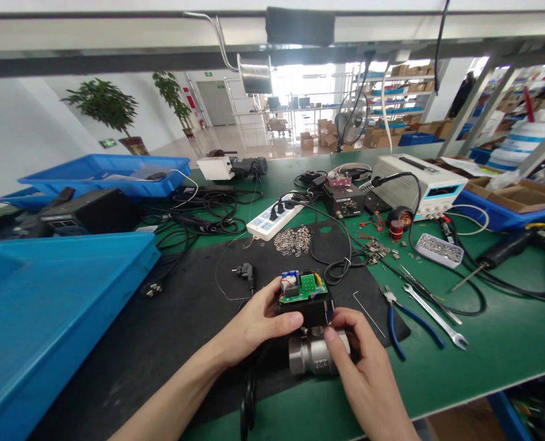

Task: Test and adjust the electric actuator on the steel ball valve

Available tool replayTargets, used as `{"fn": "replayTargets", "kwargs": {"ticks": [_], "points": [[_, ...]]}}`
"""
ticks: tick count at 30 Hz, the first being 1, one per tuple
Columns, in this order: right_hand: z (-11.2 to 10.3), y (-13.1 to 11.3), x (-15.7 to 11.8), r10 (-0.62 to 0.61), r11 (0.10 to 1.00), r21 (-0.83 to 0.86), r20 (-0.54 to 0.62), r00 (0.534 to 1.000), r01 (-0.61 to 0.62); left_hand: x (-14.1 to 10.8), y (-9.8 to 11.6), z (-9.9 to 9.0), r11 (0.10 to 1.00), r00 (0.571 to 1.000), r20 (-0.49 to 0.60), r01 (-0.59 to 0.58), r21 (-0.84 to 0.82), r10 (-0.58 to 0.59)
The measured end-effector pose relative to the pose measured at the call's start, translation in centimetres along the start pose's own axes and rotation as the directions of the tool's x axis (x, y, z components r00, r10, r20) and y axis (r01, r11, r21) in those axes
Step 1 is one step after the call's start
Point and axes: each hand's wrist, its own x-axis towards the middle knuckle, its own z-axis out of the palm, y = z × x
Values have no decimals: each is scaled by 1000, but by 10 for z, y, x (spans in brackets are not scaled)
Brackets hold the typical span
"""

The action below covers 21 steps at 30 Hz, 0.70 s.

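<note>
My left hand [266,315] grips a black actuator housing [307,312], its thumb across the near side. The housing is open at the top, and a green circuit board [302,291] with wires and components shows there. Below it is a metal ball valve [311,355], lying sideways and joined to the housing. My right hand [359,349] closes on the valve's right end, with thumb and fingers close to the joint under the housing. Its fingertips are partly hidden. A black cable [248,392] hangs down beside the left wrist.
A hex key [368,315], blue-handled pliers [405,318] and a wrench [435,315] lie to the right. Behind the hands are a power plug [245,271], loose washers [293,240] and a power strip [275,217]. A blue tray [61,294] stands left, a power supply [414,184] back right.
</note>
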Motion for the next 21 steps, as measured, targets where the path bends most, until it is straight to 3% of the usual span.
{"fn": "replayTargets", "kwargs": {"ticks": [7,10,12,15,17,19,21], "points": [[6,-6,1,10,998,-57,-18,1000,-11,2,-8,-2,1000,997,-77,-22,22,24],[6,-6,-2,-153,973,-184,-72,986,138,4,-8,0,1000,992,-123,13,-6,-14],[-7,-5,-2,-315,914,-308,-129,940,264,6,-8,1,995,984,-160,62,-77,-74],[-55,4,2,-468,795,-524,-207,859,307,9,-9,-1,976,965,-194,148,-162,-179],[-100,16,5,-419,741,-656,-285,862,143,13,-10,-5,974,964,-187,159,-165,-189],[-144,32,7,-347,624,-780,-215,913,54,18,-12,-10,979,970,-170,151,-139,-174],[-178,47,7,-287,518,-854,-130,949,40,23,-13,-14,980,972,-146,168,-102,-182]]}}
